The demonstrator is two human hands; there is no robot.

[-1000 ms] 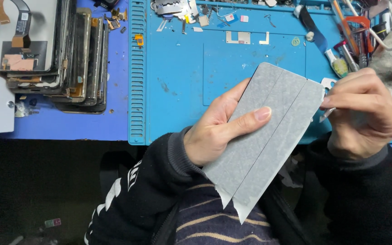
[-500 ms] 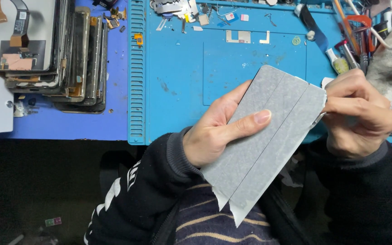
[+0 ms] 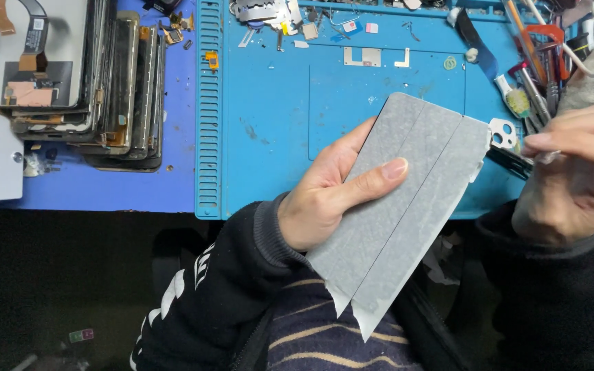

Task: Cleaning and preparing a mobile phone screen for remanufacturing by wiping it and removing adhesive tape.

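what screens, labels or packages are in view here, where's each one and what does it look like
Stack of phone screens: top left on the bench, dark panels leaning together, the front one pale grey with an orange flex cable.
Grey film sheet: held in the left hand, centre, a long rectangle in two strips with pointed white tabs.
Small white label pieces: top centre of the blue mat, rectangular.

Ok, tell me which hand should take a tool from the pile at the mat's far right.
Right. The right hand hovers beside the tool pile, pinching only something small; the left hand is busy holding the grey sheet.
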